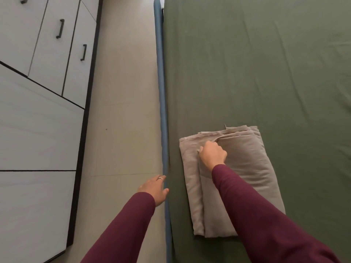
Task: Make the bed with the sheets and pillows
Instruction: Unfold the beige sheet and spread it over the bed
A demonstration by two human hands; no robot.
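A folded taupe sheet (247, 168) lies on the bed near its left edge, on top of a dark green fitted sheet (256, 63) that covers the mattress. My right hand (212, 153) lies on the folded sheet with its fingers curled into a fold of the cloth, gripping it. My left hand (154, 188), a ring on one finger, hangs over the floor beside the bed's blue frame edge (161, 103), fingers relaxed and holding nothing. Both arms wear maroon sleeves. No pillows are in view.
A strip of beige floor (121, 111) runs between the bed and a white wardrobe (38, 120) with dark handles on the left. The green sheet stretches away to the top and right of the view.
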